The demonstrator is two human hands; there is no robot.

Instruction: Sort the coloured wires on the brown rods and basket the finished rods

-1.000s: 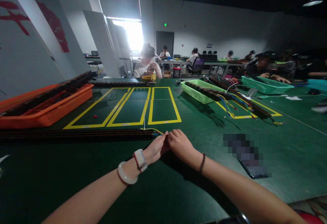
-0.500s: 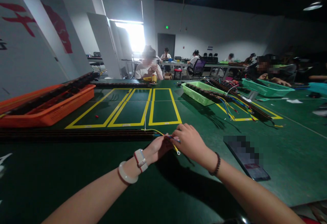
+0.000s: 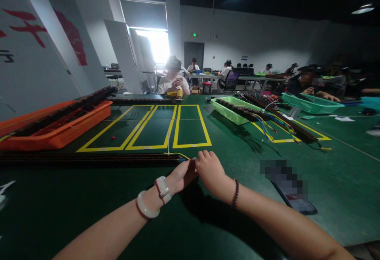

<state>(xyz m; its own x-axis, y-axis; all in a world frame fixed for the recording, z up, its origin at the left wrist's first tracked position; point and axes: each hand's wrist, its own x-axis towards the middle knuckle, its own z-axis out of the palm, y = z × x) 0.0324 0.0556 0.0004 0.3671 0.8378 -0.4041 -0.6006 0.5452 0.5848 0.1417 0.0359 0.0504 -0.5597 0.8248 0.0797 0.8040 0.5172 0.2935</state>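
Note:
A long black-sleeved wire harness (image 3: 89, 160) lies across the table, and thin wires come out of its right end. Among them a yellow wire (image 3: 178, 154) and a blue one run into my hands. My left hand (image 3: 184, 176) is closed on these wires, palm side turned up. Pressed against its fingertips, my right hand (image 3: 211, 172) has its fingers curled in and covers the wire ends. The exact grip inside the fingers is hidden. A white cable tie (image 3: 168, 143) stands up from the harness near its end.
An orange basket (image 3: 59, 139) with dark harnesses stands at left. Yellow tape rectangles (image 3: 192, 146) mark the table ahead. A light green basket (image 3: 231, 119) and more harnesses lie at right, with a phone (image 3: 292, 190) nearer me. Across the table sits a person (image 3: 173, 82).
My right hand has shifted left and turned over the wires. The yellow wire's ring terminal and the blue wire end, seen earlier between the hands, are now covered.

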